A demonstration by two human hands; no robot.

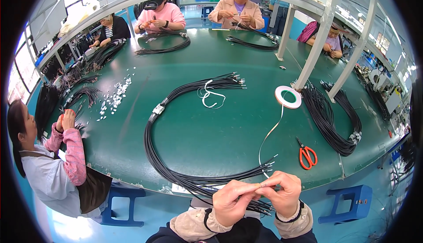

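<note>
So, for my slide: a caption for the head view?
Both hands pinch black cables and tape at a green table.

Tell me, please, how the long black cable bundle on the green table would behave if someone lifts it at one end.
The black cable bundle would probably sag and trail, since it already curves loosely. The clip likely keeps the strands together. It seems fairly heavy, having many wires.

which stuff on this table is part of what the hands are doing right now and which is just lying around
In use:
- left hand and right hand, pinching a wire end
- black wire bundle looping across the green table
- tape strip running from the tape roll

Lying about:
- orange scissors
- white cord
- second wire bundle
- white scraps
</note>
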